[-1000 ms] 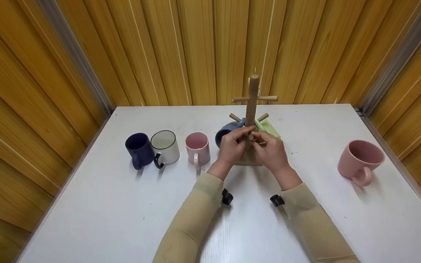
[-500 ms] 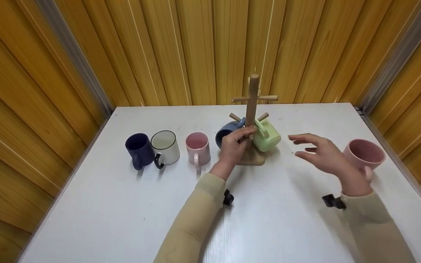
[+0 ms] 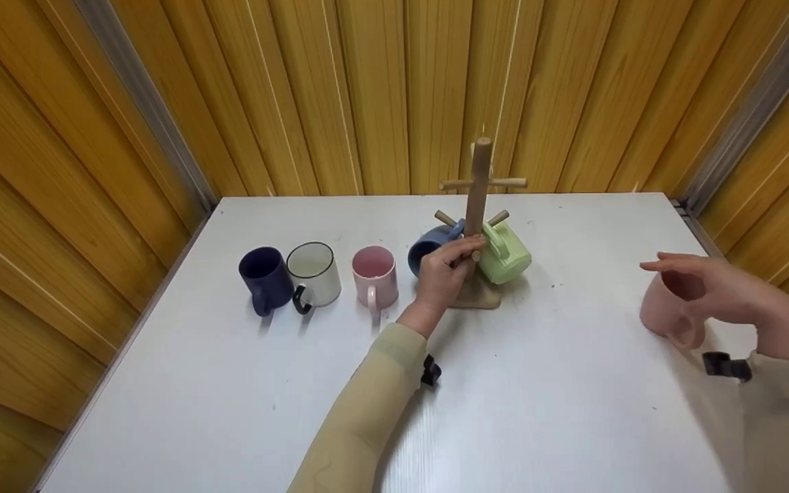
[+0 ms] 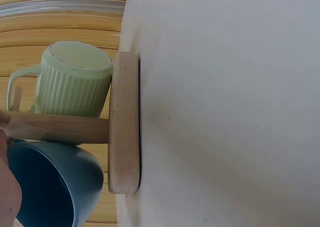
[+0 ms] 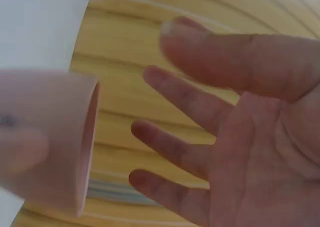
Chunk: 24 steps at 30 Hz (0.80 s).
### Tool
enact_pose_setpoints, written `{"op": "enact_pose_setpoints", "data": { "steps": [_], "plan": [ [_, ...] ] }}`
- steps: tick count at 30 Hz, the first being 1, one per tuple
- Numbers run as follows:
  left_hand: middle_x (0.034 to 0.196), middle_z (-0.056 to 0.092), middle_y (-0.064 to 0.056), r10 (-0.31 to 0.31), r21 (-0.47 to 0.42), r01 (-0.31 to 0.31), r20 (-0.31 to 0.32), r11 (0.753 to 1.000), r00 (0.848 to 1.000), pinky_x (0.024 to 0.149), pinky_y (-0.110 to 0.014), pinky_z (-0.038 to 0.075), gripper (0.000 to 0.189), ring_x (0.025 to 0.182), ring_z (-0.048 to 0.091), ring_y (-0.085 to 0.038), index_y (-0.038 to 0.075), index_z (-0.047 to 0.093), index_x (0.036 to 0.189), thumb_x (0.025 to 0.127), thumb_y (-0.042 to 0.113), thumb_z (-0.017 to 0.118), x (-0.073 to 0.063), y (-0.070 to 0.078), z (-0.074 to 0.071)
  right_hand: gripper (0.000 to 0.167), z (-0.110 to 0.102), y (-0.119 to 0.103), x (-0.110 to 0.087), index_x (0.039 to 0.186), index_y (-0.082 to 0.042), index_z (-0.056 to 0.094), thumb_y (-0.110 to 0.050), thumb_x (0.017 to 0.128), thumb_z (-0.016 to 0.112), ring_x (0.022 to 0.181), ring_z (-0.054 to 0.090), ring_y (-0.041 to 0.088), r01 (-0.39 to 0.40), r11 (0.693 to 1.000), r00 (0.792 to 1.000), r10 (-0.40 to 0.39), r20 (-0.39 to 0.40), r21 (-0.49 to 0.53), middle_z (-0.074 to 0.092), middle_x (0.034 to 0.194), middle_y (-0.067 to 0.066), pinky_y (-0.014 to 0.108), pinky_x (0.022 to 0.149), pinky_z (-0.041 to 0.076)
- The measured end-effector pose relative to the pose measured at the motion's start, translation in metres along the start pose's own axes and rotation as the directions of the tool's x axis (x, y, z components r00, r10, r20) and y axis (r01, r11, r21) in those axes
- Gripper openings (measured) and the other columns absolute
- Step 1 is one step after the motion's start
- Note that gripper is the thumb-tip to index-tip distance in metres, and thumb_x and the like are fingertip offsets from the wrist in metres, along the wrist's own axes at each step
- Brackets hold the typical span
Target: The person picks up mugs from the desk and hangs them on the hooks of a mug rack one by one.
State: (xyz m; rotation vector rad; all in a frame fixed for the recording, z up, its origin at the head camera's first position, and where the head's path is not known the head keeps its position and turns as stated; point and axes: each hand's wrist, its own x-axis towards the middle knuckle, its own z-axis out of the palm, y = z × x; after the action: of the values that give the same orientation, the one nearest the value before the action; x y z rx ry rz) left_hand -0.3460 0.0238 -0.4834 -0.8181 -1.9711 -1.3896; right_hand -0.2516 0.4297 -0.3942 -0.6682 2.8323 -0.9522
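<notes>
In the head view, we are gripping a tall brown wooden mug stand (image 3: 477, 205) by its post with our left hand (image 3: 440, 274), while a glossy blue round mug (image 3: 423, 255) and a ribbed light-green mug (image 3: 509, 259) are hanging from its lower pegs. Well apart, our right hand (image 3: 735, 291) is hovering with fingers stretched out, partly covering a wide pink mug (image 3: 659, 309) that is standing on the white counter (image 3: 538, 390). Left of the stand, a dark navy mug (image 3: 268, 274), a white black-rimmed mug (image 3: 319, 282) and a slim pink mug (image 3: 377, 282) are standing upright in a row. In the left wrist view, the stand's base is resting on the counter, and our left hand is showing only partly. In the right wrist view, our right fingers and thumb are spreading near the wide pink mug's rim, leaving a gap.
</notes>
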Motion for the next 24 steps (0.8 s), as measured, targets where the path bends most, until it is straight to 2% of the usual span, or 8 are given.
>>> {"op": "enact_pose_setpoints", "data": {
  "steps": [2,4,7,10,13,15,19,24],
  "plan": [
    [0.117,0.078,-0.010,-0.001,-0.008,0.001,0.002,1.000,1.000,0.101,-0.020,0.054,0.021,0.117,0.072,-0.022,0.004,0.077,0.115,0.095,0.006,0.072,0.000,0.000,0.001,0.081,-0.003,0.009,-0.003,0.145,-0.008,0.056,0.018,0.070,0.073,0.153,0.025,0.045,-0.035,0.998,0.999,0.036,0.029,-0.053,0.029,0.166,0.025,0.017,0.102,0.042],
    [0.118,0.078,-0.010,-0.009,-0.010,0.009,0.007,1.000,1.000,0.102,-0.020,0.054,0.021,0.117,0.072,-0.022,0.004,0.077,0.115,0.095,0.006,0.072,0.000,0.001,0.001,0.078,-0.005,0.016,-0.004,0.145,-0.004,0.054,0.014,0.072,0.074,0.140,0.018,0.073,-0.071,0.991,0.995,0.077,0.055,-0.110,0.023,0.158,0.044,0.048,0.122,0.028],
    [0.118,0.078,-0.010,-0.021,-0.008,0.021,0.014,1.000,1.000,0.103,-0.020,0.053,0.021,0.118,0.072,-0.022,0.004,0.077,0.115,0.095,0.005,0.072,0.000,0.001,0.001,0.074,-0.004,0.026,-0.004,0.146,0.001,0.049,0.012,0.077,0.071,0.141,0.009,0.074,-0.118,0.983,0.988,0.130,0.084,-0.141,0.019,0.157,0.046,0.088,0.105,0.000],
    [0.118,0.078,-0.009,-0.023,-0.003,0.023,0.020,1.000,1.000,0.104,-0.020,0.053,0.021,0.118,0.072,-0.022,0.004,0.077,0.115,0.095,0.006,0.071,0.000,0.001,0.001,0.082,-0.003,0.032,-0.002,0.153,-0.001,0.039,0.017,0.077,0.066,0.140,0.005,0.075,-0.188,0.972,0.972,0.204,0.116,-0.137,0.009,0.160,0.044,0.089,0.105,0.002],
    [0.118,0.078,-0.009,-0.018,-0.002,0.018,0.022,1.000,1.000,0.104,-0.020,0.052,0.020,0.118,0.072,-0.022,0.004,0.077,0.116,0.096,0.006,0.071,0.000,0.001,0.001,0.093,-0.003,0.034,0.002,0.157,-0.003,0.033,0.023,0.073,0.063,0.135,0.010,0.079,-0.239,0.958,0.958,0.259,0.124,-0.161,0.003,0.161,0.044,0.087,0.105,0.021],
    [0.118,0.078,-0.009,-0.014,-0.003,0.014,0.018,1.000,1.000,0.104,-0.020,0.052,0.020,0.118,0.072,-0.022,0.004,0.077,0.115,0.096,0.006,0.071,0.000,0.000,0.002,0.097,-0.002,0.035,0.004,0.157,-0.002,0.032,0.023,0.070,0.067,0.132,0.020,0.076,-0.260,0.950,0.952,0.283,0.117,-0.175,0.009,0.159,0.043,0.081,0.098,0.039],
    [0.117,0.078,-0.009,-0.002,0.001,0.002,0.006,1.000,1.000,0.104,-0.020,0.052,0.020,0.118,0.072,-0.021,0.005,0.077,0.115,0.096,0.007,0.071,0.000,-0.001,0.002,0.099,-0.005,0.032,0.005,0.154,-0.001,0.033,-0.004,0.072,0.088,0.118,0.033,0.065,-0.331,0.927,0.932,0.351,0.095,-0.176,0.024,0.143,0.045,0.070,0.086,0.054],
    [0.117,0.078,-0.010,0.010,0.004,-0.009,-0.003,1.000,1.000,0.102,-0.020,0.053,0.019,0.116,0.073,-0.022,0.004,0.077,0.114,0.095,0.006,0.072,-0.002,-0.001,0.002,0.099,-0.005,0.029,0.005,0.143,0.013,0.029,-0.034,0.080,0.088,0.109,0.042,0.057,-0.398,0.904,0.907,0.414,0.083,-0.159,0.035,0.127,0.044,0.060,0.081,0.058]
  ]
}}
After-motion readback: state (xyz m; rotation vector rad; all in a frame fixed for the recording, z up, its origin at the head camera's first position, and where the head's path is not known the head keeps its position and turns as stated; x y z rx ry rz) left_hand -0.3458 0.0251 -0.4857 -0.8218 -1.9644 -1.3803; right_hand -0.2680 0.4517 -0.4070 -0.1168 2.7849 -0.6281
